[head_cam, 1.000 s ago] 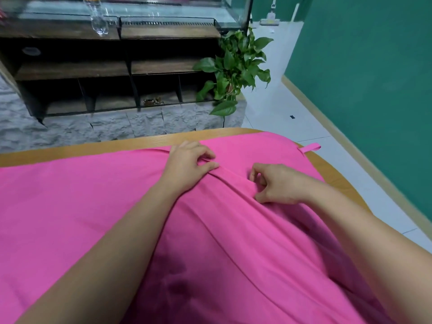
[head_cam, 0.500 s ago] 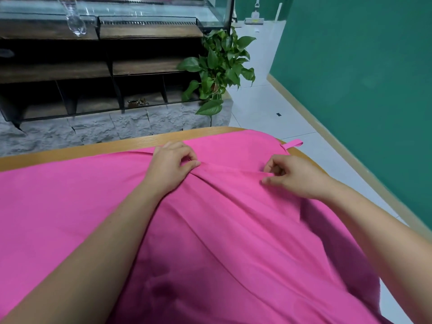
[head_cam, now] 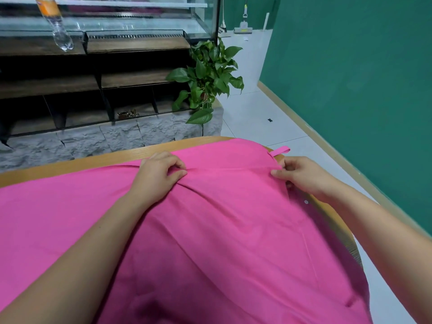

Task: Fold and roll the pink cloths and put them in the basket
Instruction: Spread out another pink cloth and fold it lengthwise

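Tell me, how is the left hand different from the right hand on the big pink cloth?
The bare left hand pinches a raised fold near the middle of the big pink cloth; the bare right hand pinches it at the corner, beside the small pink fabric loop. The left hand lies over cloth, the right hand sits at the round wooden table rim. Both pinch the same fold.

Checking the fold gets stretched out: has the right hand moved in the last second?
Yes. The right hand slid rightward along the cloth, from well inside the table rim to right at it, just below the loop.
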`<move>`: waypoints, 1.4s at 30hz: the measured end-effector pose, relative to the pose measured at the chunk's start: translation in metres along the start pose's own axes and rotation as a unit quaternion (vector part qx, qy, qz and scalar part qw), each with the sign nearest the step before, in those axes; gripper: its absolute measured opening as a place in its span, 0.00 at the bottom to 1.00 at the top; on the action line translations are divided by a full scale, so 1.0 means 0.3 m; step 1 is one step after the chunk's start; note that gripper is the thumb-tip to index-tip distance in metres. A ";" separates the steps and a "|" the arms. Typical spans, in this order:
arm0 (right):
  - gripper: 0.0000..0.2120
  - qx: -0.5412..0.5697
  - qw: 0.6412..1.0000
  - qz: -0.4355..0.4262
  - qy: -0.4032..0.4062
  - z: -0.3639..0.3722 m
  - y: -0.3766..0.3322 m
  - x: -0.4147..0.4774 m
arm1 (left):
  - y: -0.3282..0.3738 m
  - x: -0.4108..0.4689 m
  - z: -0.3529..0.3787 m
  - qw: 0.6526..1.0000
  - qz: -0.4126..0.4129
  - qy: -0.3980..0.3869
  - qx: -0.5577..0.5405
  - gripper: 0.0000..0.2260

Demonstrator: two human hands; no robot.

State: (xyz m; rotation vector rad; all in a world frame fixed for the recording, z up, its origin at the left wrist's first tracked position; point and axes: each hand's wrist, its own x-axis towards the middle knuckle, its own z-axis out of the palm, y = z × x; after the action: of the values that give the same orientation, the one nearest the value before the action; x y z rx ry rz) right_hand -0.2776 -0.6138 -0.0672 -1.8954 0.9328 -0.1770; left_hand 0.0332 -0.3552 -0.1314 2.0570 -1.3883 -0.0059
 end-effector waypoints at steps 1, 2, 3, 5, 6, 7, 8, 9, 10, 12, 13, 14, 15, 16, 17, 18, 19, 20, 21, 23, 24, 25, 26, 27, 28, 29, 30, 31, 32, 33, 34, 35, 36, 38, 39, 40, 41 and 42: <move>0.15 -0.009 1.000 0.005 0.003 -0.002 0.011 0.006 | 0.002 0.005 -0.003 1.000 -0.002 -0.005 0.003 0.06; 0.14 -0.011 1.000 0.006 0.021 -0.001 0.015 0.016 | 0.004 0.012 -0.007 1.000 -0.005 -0.009 0.008 0.05; 0.13 -0.008 0.999 0.003 0.050 0.001 0.012 0.028 | 0.006 0.021 -0.010 1.000 -0.007 -0.010 0.013 0.04; 0.12 0.006 0.994 -0.009 0.110 0.001 -0.018 0.065 | 0.019 0.042 -0.015 1.000 -0.012 -0.002 0.017 0.04; 0.12 0.010 0.990 -0.016 0.139 0.001 -0.040 0.093 | 0.027 0.053 -0.018 1.000 -0.014 0.005 0.019 0.04; 0.12 0.002 0.986 -0.021 0.165 0.004 -0.065 0.124 | 0.033 0.064 -0.022 1.000 -0.018 0.012 0.023 0.04; 0.12 -0.012 0.982 -0.028 0.187 0.008 -0.084 0.156 | 0.036 0.073 -0.027 0.999 -0.023 0.016 0.029 0.04; 0.11 -0.028 0.977 -0.033 0.208 0.015 -0.104 0.186 | 0.031 0.079 -0.032 0.999 -0.029 0.018 0.036 0.04; 0.11 -0.039 0.972 -0.037 0.227 0.023 -0.116 0.217 | 0.023 0.080 -0.036 0.998 -0.036 0.018 0.041 0.04; 0.10 -0.039 0.965 -0.036 0.257 0.041 -0.119 0.270 | -0.002 0.071 -0.044 0.998 -0.048 0.017 0.042 0.05; 0.10 -0.038 0.963 -0.034 0.263 0.050 -0.113 0.294 | -0.015 0.065 -0.045 0.998 -0.054 0.019 0.039 0.06; 0.10 -0.043 0.963 -0.033 0.265 0.057 -0.106 0.314 | -0.024 0.060 -0.045 0.997 -0.058 0.021 0.036 0.07; 0.10 -0.049 0.963 -0.033 0.265 0.062 -0.101 0.334 | -0.030 0.058 -0.044 0.997 -0.062 0.024 0.035 0.08; 0.09 -0.055 0.963 -0.034 0.263 0.065 -0.098 0.355 | -0.033 0.057 -0.042 0.997 -0.065 0.027 0.037 0.09; 0.09 -0.060 0.962 -0.038 0.263 0.065 -0.100 0.374 | -0.034 0.057 -0.041 0.997 -0.067 0.029 0.037 0.09; 0.08 -0.066 0.961 -0.043 0.264 0.066 -0.107 0.395 | -0.036 0.058 -0.040 0.996 -0.069 0.033 0.035 0.09; 0.08 -0.076 0.960 -0.050 0.266 0.067 -0.115 0.414 | -0.038 0.058 -0.041 0.996 -0.072 0.038 0.034 0.09; 0.08 -0.091 0.958 -0.058 0.267 0.070 -0.122 0.432 | -0.043 0.059 -0.044 0.996 -0.076 0.043 0.034 0.09; 0.08 -0.107 0.955 -0.064 0.268 0.074 -0.126 0.450 | -0.050 0.058 -0.047 0.995 -0.081 0.046 0.036 0.08; 0.08 -0.138 0.951 -0.069 0.270 0.087 -0.126 0.476 | -0.067 0.054 -0.056 0.994 -0.091 0.046 0.045 0.05; 0.08 -0.150 0.949 -0.069 0.270 0.095 -0.119 0.487 | -0.076 0.050 -0.060 0.993 -0.093 0.046 0.049 0.03; 0.08 -0.159 0.947 -0.069 0.271 0.105 -0.109 0.495 | -0.088 0.047 -0.065 0.993 -0.094 0.048 0.053 0.03; 0.07 -0.166 0.945 -0.068 0.272 0.114 -0.098 0.502 | -0.099 0.045 -0.070 0.992 -0.098 0.049 0.056 0.02; 0.07 -0.171 0.944 -0.065 0.274 0.123 -0.083 0.508 | -0.109 0.044 -0.076 0.991 -0.105 0.050 0.059 0.02; 0.07 -0.177 0.943 -0.061 0.276 0.131 -0.072 0.509 | -0.119 0.046 -0.081 0.990 -0.114 0.050 0.060 0.03; 0.08 -0.185 0.941 -0.058 0.278 0.138 -0.063 0.508 | -0.125 0.049 -0.085 0.989 -0.123 0.051 0.059 0.04; 0.08 -0.194 0.938 -0.059 0.280 0.143 -0.055 0.506 | -0.131 0.053 -0.088 0.988 -0.131 0.053 0.058 0.05; 0.08 -0.205 0.934 -0.064 0.284 0.148 -0.047 0.506 | -0.135 0.057 -0.090 0.987 -0.140 0.055 0.057 0.06; 0.09 -0.219 0.930 -0.069 0.287 0.152 -0.042 0.503 | -0.137 0.061 -0.091 0.985 -0.151 0.059 0.055 0.08; 0.09 -0.235 0.925 -0.075 0.290 0.156 -0.038 0.499 | -0.140 0.064 -0.090 0.983 -0.162 0.063 0.054 0.09; 0.10 -0.249 0.920 -0.081 0.293 0.160 -0.035 0.494 | -0.145 0.066 -0.089 0.981 -0.172 0.070 0.054 0.10; 0.11 -0.258 0.915 -0.090 0.296 0.162 -0.033 0.490 | -0.148 0.065 -0.088 0.978 -0.182 0.079 0.057 0.11; 0.11 -0.262 0.912 -0.098 0.300 0.162 -0.032 0.486 | -0.150 0.063 -0.087 0.976 -0.191 0.088 0.059 0.11; 0.12 -0.260 0.909 -0.108 0.307 0.160 -0.036 0.478 | -0.154 0.061 -0.087 0.972 -0.204 0.103 0.059 0.11; 0.12 -0.254 0.911 -0.105 0.308 0.158 -0.036 0.475 | -0.155 0.060 -0.087 0.971 -0.206 0.106 0.060 0.11; 0.13 -0.246 0.914 -0.097 0.307 0.156 -0.035 0.473 | -0.155 0.058 -0.085 0.971 -0.205 0.107 0.065 0.11; 0.14 -0.236 0.918 -0.090 0.304 0.152 -0.034 0.472 | -0.151 0.058 -0.084 0.970 -0.203 0.108 0.073 0.10; 0.16 -0.227 0.924 -0.081 0.297 0.147 -0.035 0.469 | -0.146 0.056 -0.084 0.970 -0.203 0.109 0.081 0.10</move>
State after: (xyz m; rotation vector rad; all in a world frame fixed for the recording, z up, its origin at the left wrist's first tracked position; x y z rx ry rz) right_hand -0.1528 -0.6747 -0.1180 -2.4095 1.2994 -0.7208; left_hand 0.0856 -0.3465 -0.1282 2.3657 -0.8428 0.1603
